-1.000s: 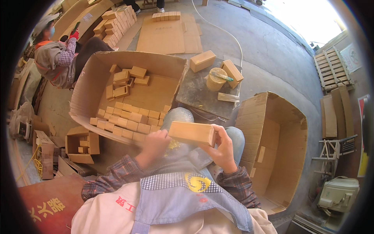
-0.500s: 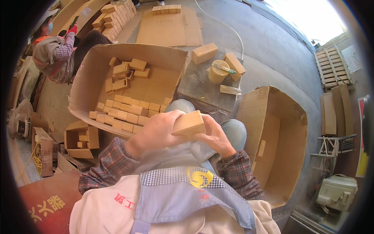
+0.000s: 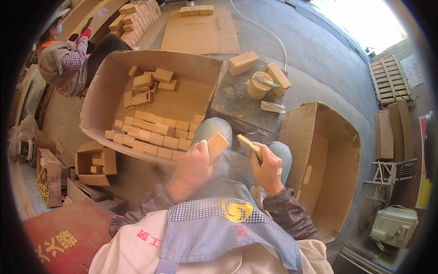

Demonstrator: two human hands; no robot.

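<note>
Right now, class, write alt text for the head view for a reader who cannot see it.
A seated person holds a wooden block in the left hand and a flat pad in the right hand above their knees. Ahead, an open cardboard box holds rows of similar blocks; another box stands empty at right.

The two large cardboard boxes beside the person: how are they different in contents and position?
The left box holds many tan wooden blocks, some in rows and some piled; the right box shows no blocks inside. The left box lies beyond the left hand, the right box beside the right hand. Both are open brown cardboard.
</note>
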